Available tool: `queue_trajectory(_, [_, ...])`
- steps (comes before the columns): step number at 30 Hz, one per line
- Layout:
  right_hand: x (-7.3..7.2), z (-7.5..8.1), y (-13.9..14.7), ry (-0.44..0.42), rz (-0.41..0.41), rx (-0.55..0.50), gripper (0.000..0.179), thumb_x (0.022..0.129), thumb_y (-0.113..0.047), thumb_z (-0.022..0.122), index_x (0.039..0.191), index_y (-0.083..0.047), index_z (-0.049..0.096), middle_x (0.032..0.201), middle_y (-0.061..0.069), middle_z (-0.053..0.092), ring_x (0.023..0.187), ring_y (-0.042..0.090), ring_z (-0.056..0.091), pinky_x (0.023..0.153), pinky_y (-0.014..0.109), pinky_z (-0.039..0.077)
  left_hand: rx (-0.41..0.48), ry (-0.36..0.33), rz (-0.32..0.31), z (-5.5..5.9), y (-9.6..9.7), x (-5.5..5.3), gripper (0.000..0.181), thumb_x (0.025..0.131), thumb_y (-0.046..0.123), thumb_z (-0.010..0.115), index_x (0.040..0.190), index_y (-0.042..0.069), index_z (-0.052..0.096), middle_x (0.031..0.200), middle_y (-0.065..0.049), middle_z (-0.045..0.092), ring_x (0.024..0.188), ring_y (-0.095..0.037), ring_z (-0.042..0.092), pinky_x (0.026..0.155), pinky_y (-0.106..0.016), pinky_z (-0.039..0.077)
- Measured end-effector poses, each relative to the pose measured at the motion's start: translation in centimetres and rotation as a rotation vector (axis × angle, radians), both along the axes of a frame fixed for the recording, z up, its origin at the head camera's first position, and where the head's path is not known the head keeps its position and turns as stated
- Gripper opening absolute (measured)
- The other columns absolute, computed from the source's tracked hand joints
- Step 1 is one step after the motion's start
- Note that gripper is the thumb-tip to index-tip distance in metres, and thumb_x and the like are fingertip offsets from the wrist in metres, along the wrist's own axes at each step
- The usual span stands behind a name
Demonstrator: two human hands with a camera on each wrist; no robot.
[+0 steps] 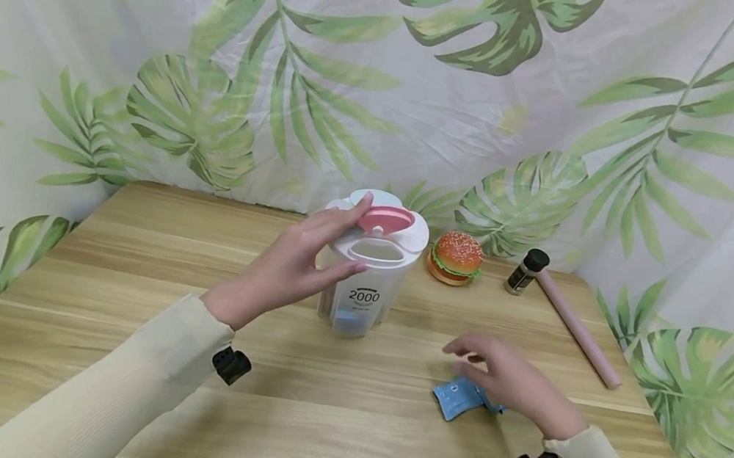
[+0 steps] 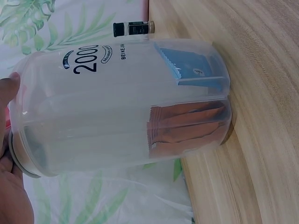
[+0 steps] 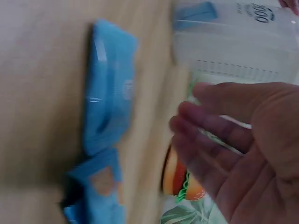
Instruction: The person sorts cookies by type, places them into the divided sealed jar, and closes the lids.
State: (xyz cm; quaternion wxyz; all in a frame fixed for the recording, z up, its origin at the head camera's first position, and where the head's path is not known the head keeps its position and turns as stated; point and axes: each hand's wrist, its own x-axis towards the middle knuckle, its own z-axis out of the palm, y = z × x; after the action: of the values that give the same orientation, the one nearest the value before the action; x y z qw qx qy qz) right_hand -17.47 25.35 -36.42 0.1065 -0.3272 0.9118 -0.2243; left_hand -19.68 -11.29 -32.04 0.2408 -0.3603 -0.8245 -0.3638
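Observation:
A clear storage container [image 1: 362,295] marked 2000 stands upright on the table, with a white lid [image 1: 414,235] that has a pink section. My left hand [image 1: 291,255] grips the lid from its left side, thumb at the front rim and a finger by the pink part. Inside, a blue packet [image 2: 194,67] and brown packets [image 2: 187,128] lie at the bottom in separate compartments. My right hand [image 1: 512,379] hovers above blue packets [image 1: 457,398] on the table, fingers loosely bent and holding nothing. In the right wrist view two blue packets [image 3: 110,88] lie end to end, blurred.
A toy hamburger [image 1: 457,258] sits to the right of the container, at the back. Farther right stands a black-capped seasoning bottle [image 1: 526,272], beside a pink rod [image 1: 579,329] lying near the table's right edge. A leaf-patterned cloth [image 1: 327,92] hangs behind the table.

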Motion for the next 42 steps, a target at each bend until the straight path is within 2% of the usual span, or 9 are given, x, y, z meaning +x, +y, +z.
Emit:
queue_trajectory(3, [0.8, -1.3, 0.0, -0.036, 0.008, 0.126, 0.026, 0.099, -0.009, 0.071, 0.124, -0.007, 0.072, 0.124, 0.009, 0.073, 0.114, 0.029, 0.070, 0.096, 0.047, 0.060, -0.005, -0.001, 0.002, 0.0, 0.0, -0.1, 0.086, 0.092, 0.018, 0.082, 0.164, 0.009, 0.035, 0.138, -0.013, 0.067, 0.137, -0.029, 0.059, 0.120, -0.048, 0.046])
queue_trajectory(6, [1.6, -2.0, 0.0, -0.036, 0.027, 0.180, 0.029, 0.096, -0.006, 0.073, 0.125, -0.009, 0.072, 0.126, 0.008, 0.072, 0.117, 0.030, 0.069, 0.096, 0.048, 0.059, -0.011, -0.004, 0.007, 0.0, 0.0, -0.1, 0.085, 0.093, 0.019, 0.082, 0.164, 0.009, 0.035, 0.138, -0.013, 0.067, 0.137, -0.029, 0.059, 0.120, -0.048, 0.046])
queue_trajectory(10, [1.8, -3.4, 0.7, 0.029, 0.057, 0.163, 0.029, 0.097, -0.006, 0.073, 0.125, -0.011, 0.072, 0.124, 0.009, 0.072, 0.115, 0.031, 0.069, 0.093, 0.047, 0.060, -0.009, -0.001, 0.006, 0.0, 0.1, -0.1, 0.085, 0.092, 0.018, 0.082, 0.163, 0.008, 0.036, 0.139, -0.014, 0.067, 0.137, -0.030, 0.059, 0.120, -0.049, 0.046])
queue_trajectory(14, [1.9, -4.1, 1.4, 0.025, 0.058, 0.117, 0.026, 0.100, -0.012, 0.070, 0.127, -0.013, 0.072, 0.125, 0.009, 0.071, 0.116, 0.031, 0.069, 0.092, 0.047, 0.060, -0.005, 0.007, 0.002, -0.1, 0.1, -0.1, 0.085, 0.092, 0.018, 0.082, 0.163, 0.008, 0.036, 0.138, -0.013, 0.068, 0.136, -0.030, 0.060, 0.119, -0.048, 0.047])
queue_trajectory(19, [2.5, -4.2, 1.8, 0.027, 0.080, 0.055, 0.027, 0.102, -0.017, 0.069, 0.128, -0.013, 0.071, 0.127, 0.007, 0.071, 0.119, 0.032, 0.068, 0.094, 0.047, 0.059, -0.006, 0.013, 0.003, -0.2, 0.1, -0.1, 0.086, 0.092, 0.019, 0.083, 0.163, 0.008, 0.037, 0.136, -0.012, 0.068, 0.135, -0.029, 0.060, 0.119, -0.048, 0.047])
queue_trajectory(25, [3.1, -3.1, 0.7, 0.029, 0.023, 0.122, 0.033, 0.096, -0.013, 0.075, 0.128, -0.014, 0.072, 0.126, 0.005, 0.072, 0.118, 0.031, 0.067, 0.097, 0.049, 0.058, -0.005, 0.007, 0.001, 0.0, 0.1, -0.1, 0.086, 0.092, 0.018, 0.082, 0.163, 0.008, 0.036, 0.137, -0.013, 0.068, 0.135, -0.029, 0.060, 0.119, -0.047, 0.047])
queue_trajectory(29, [3.3, -2.4, -0.1, 0.021, -0.001, 0.163, 0.035, 0.095, -0.012, 0.077, 0.129, -0.012, 0.071, 0.120, 0.003, 0.071, 0.110, 0.022, 0.067, 0.091, 0.041, 0.059, -0.007, 0.000, 0.002, 0.0, 0.0, 0.0, 0.086, 0.092, 0.018, 0.082, 0.163, 0.008, 0.036, 0.138, -0.013, 0.068, 0.137, -0.029, 0.059, 0.120, -0.048, 0.046])
queue_trajectory(35, [3.0, -2.5, -0.3, 0.010, -0.018, 0.172, 0.043, 0.093, -0.016, 0.080, 0.133, -0.008, 0.068, 0.109, 0.000, 0.066, 0.095, 0.011, 0.061, 0.077, 0.029, 0.055, -0.010, -0.001, 0.008, 0.0, -0.1, 0.1, 0.085, 0.092, 0.018, 0.082, 0.163, 0.009, 0.036, 0.139, -0.013, 0.067, 0.137, -0.030, 0.059, 0.119, -0.048, 0.047])
queue_trajectory(42, [2.6, -2.0, -0.4, -0.110, 0.001, 0.084, 0.021, 0.097, -0.016, 0.075, 0.117, -0.011, 0.072, 0.097, -0.005, 0.062, 0.082, 0.000, 0.051, 0.068, 0.022, 0.048, -0.015, 0.003, 0.008, -0.1, 0.0, 0.0, 0.085, 0.093, 0.019, 0.082, 0.164, 0.009, 0.035, 0.140, -0.013, 0.067, 0.137, -0.029, 0.059, 0.119, -0.048, 0.047])
